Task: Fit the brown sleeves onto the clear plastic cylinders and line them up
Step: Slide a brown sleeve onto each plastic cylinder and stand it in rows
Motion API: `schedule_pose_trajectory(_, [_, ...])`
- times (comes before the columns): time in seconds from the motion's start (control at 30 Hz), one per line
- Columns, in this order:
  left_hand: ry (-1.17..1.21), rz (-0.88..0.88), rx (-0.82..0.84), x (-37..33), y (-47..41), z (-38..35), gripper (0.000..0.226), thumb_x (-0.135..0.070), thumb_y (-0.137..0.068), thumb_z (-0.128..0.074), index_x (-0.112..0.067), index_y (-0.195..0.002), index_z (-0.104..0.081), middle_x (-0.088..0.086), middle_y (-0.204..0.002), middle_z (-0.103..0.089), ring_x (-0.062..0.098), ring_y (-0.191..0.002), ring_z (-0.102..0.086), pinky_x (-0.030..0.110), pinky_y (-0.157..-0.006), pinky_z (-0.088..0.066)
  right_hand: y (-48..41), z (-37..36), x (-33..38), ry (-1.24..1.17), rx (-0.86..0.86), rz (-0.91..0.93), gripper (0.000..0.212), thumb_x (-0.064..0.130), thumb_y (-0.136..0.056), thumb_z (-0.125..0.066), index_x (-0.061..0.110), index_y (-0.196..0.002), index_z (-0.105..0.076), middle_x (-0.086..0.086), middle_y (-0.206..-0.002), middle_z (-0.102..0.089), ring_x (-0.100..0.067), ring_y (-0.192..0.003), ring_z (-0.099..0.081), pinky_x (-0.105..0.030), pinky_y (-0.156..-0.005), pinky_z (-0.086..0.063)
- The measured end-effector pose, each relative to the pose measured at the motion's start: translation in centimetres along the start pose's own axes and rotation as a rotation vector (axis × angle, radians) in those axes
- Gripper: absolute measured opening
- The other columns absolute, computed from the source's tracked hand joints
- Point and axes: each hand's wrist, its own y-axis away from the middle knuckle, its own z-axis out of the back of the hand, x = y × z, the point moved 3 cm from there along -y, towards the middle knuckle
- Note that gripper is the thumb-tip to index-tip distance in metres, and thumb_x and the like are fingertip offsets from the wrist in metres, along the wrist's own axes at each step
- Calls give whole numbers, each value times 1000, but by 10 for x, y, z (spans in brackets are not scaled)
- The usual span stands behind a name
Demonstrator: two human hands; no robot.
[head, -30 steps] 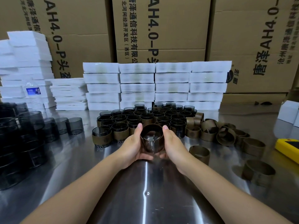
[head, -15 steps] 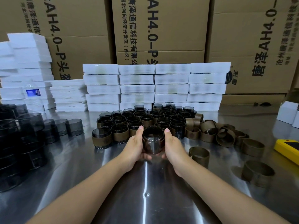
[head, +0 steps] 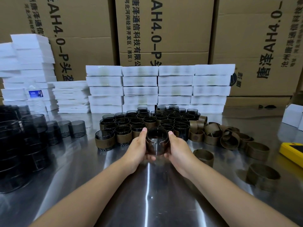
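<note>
I see the clear cylinder (head: 157, 136) between the two hands, at the middle of the steel table (head: 147, 194). It is smoky, tipped so its open mouth faces the camera, and a brown sleeve (head: 157, 150) is wrapped around its body. The left hand (head: 137, 149) cups its left side and the right hand (head: 179, 149) cups its right. Each thumb lies along the upper rim and the fingers curl underneath, so both hands grip it. I cannot tell whether its base touches the table or sits just off it.

Directly behind it, nearly touching, stands the block of sleeved cylinders (head: 147, 123), upright in close rows. The held piece sits at a gap in the front row. To the right of that block lies a heap of loose sleeves (head: 213, 133), some upright and some tipped, with a few more scattered toward the near right edge. To the left, well apart, are bare cylinders (head: 77, 128) and taller dark stacks (head: 16, 145) of the same pieces.

A yellow device (head: 291, 153) lies at the right edge. Along the back run white foam blocks (head: 159, 89) in neat piles, a water bottle (head: 35, 95) in front of the left pile, and printed cardboard cartons (head: 164, 30) behind everything.
</note>
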Motion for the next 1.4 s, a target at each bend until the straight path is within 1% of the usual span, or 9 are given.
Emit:
schedule_pose_trajectory(0.13, [46, -24, 39, -1, -1, 0, 56, -53, -100, -30, -17, -99, -73, 8, -93, -76, 21, -79, -71, 25, -51, -54, 1, 2, 3, -154, 57, -23, 36, 34, -101, -39, 15, -88, -67, -8, -86, -70, -20, -68, -57, -28, -60, -43])
schedule_pose_trajectory(0.27, [-21, -314, -130, -9, -2, 8, 17, -31, -92, -61, -22, -105, -68, -3, -81, -74, 10, -73, -70, 23, -53, -54, -2, 7, 2, -129, 48, -31, 28, 27, -100, -40, 13, -98, -64, -9, -95, -68, -19, -75, -62, -33, -74, -51])
schedule_pose_trajectory(0.4, [-602, -546, -158, -12, -1, 21, 52, -37, -68, -84, -51, -105, -51, -13, -80, -61, -4, -77, -58, 7, -68, -43, -9, 18, 0, -48, -70, -28, 23, 32, -99, -42, 18, -100, -60, -2, -104, -61, -16, -71, -59, -37, -85, -52])
schedule_pose_trajectory(0.53, [-909, -586, -84, -11, -1, 15, 75, -39, -67, -85, -35, -132, -47, -20, -91, -48, -4, -82, -48, 8, -75, -38, -9, 21, 1, -5, -107, -14, 23, 32, -98, -44, 24, -88, -62, 0, -103, -60, -14, -74, -57, -39, -89, -52])
schedule_pose_trajectory(0.93, [-911, -469, -108, -2, -11, 28, 94, -28, -65, -84, -29, -143, -32, -9, -117, -25, 5, -114, -25, 7, -94, -23, 2, 13, 2, 175, 72, 62, 23, 23, -93, -52, 15, -74, -64, 4, -64, -57, -8, -56, -51, -16, -47, -42])
schedule_pose_trajectory(1.1, [-905, -408, -376, -4, -13, 39, 45, -23, -69, -83, -21, -100, -51, -9, -91, -40, 15, -94, -40, 26, -80, -36, 5, 9, -3, 391, 180, 108, 14, 35, -88, -58, 31, -81, -69, 15, -80, -63, -6, -82, -57, -23, -76, -45])
schedule_pose_trajectory(1.23, [-870, -419, -192, -2, -11, 34, 22, -21, -75, -77, -29, -68, -57, -8, -74, -57, 12, -75, -54, 28, -71, -43, 7, 5, -2, 502, 213, 181, 25, 34, -90, -58, 30, -112, -67, 17, -105, -63, -3, -103, -54, -19, -89, -39])
schedule_pose_trajectory(1.3, [-891, -474, -47, 0, -10, 27, 8, -22, -79, -73, -27, -83, -69, -8, -87, -64, 10, -87, -59, 29, -81, -47, 9, 3, 0, 514, 221, 208, 28, 31, -91, -58, 27, -117, -66, 13, -113, -64, -2, -107, -54, -17, -88, -36])
schedule_pose_trajectory(1.4, [-985, -468, 55, 6, -13, 21, 36, -25, -83, -68, -23, -119, -65, -6, -113, -62, 12, -110, -53, 29, -97, -42, 9, 4, 1, 494, 190, 218, 28, 29, -91, -58, 26, -118, -64, 11, -115, -64, -3, -106, -54, -17, -86, -37])
